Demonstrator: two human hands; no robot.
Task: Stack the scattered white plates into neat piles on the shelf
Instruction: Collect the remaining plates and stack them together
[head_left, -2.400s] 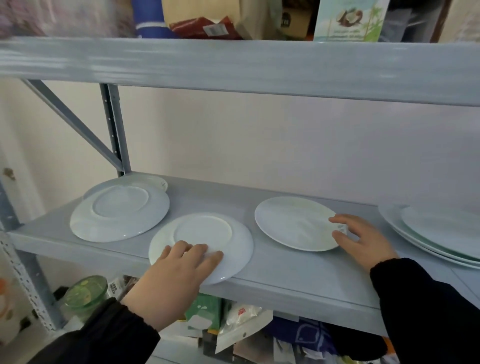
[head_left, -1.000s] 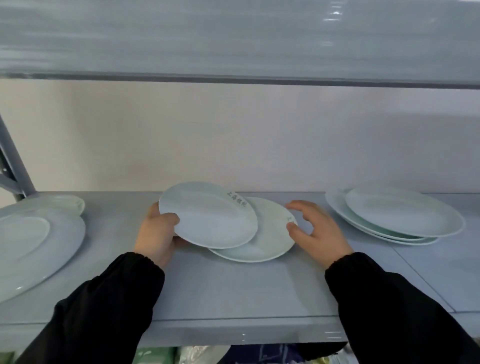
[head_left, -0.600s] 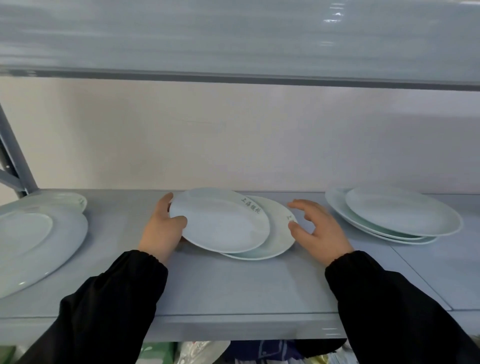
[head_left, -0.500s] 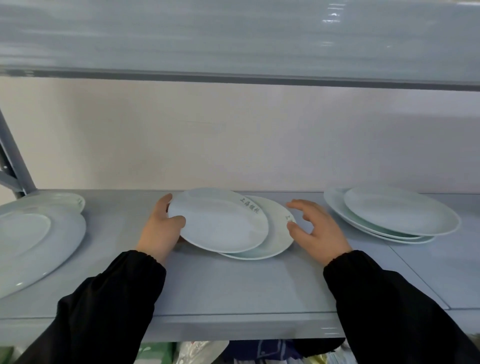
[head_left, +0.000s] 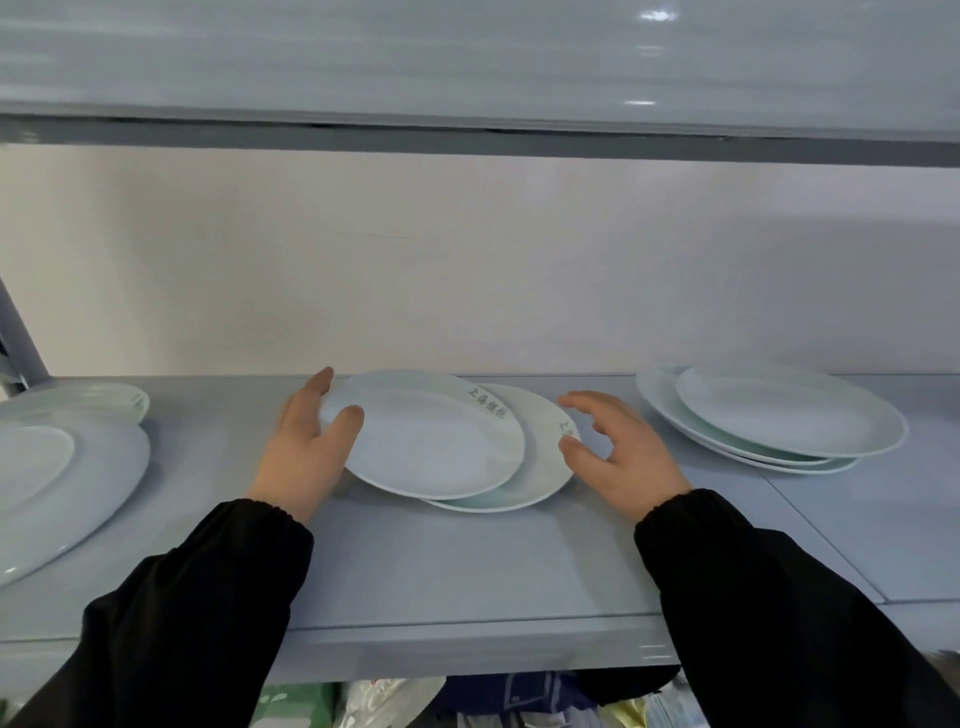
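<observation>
At the middle of the grey shelf (head_left: 467, 566), a small white plate (head_left: 423, 434) with grey lettering on its rim rests tilted, overlapping a second white plate (head_left: 540, 457). My left hand (head_left: 306, 447) grips the upper plate's left edge, thumb on top. My right hand (head_left: 621, 454) hovers at the lower plate's right edge, fingers spread and curled, thumb touching the rim. A pile of white plates (head_left: 769, 415) sits at the right. At the far left lies a large upturned plate (head_left: 57, 483) with a smaller plate (head_left: 88, 400) behind it.
The upper shelf board (head_left: 467, 67) hangs low overhead. A white wall (head_left: 467, 270) closes the back. A grey upright post (head_left: 18, 338) stands at the far left. Bags and packets (head_left: 415, 701) show below the shelf's front edge.
My left hand lifted the plate from the shelf's front, turned it face up and brought it rightward over the middle plate. In the last half second it settled slightly lower.
</observation>
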